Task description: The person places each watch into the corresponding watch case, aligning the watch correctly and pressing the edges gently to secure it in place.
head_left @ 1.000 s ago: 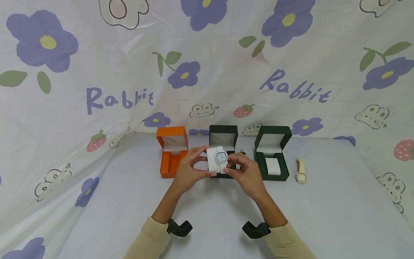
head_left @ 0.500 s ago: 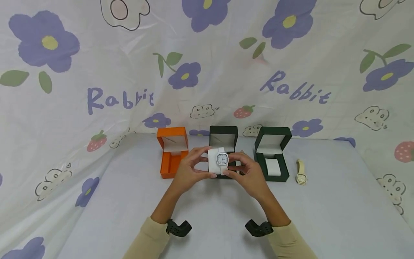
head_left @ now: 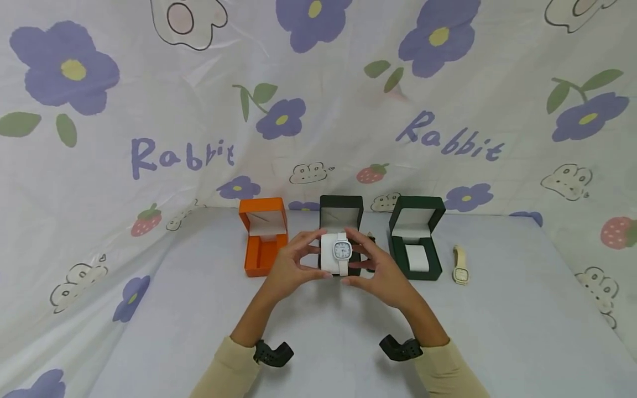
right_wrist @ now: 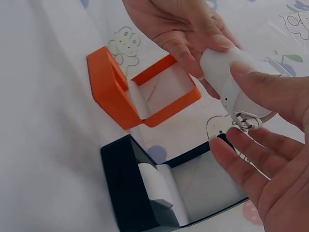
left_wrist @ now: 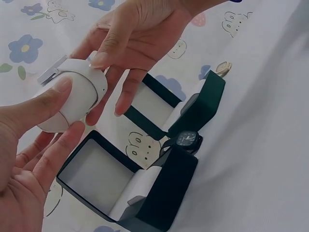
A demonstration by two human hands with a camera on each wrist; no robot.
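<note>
A white wristwatch (head_left: 342, 251) is strapped round a white watch cushion (head_left: 328, 260), held up in front of the middle dark green box. My left hand (head_left: 293, 268) grips the cushion's left end, thumb along the near side and fingers along the far side. On the other end, my right hand (head_left: 380, 273) pinches the watch and cushion between thumb and fingers. The right wrist view shows the strap's metal buckle (right_wrist: 248, 122) beside the right fingertips. In the left wrist view, the right thumb lies at the strap (left_wrist: 82, 70).
An open orange box (head_left: 264, 251) stands left of the open dark green box (head_left: 341, 210). Another open green box (head_left: 417, 221), with a white cushion inside, is on the right. Beyond it lies a gold watch (head_left: 461, 265). A black watch (left_wrist: 187, 140) lies between the green boxes.
My right hand has spread and shifted, its fingers now along the cushion's far edge and its thumb near the bottom edge. The watch and cushion have turned slightly and moved a little nearer.
</note>
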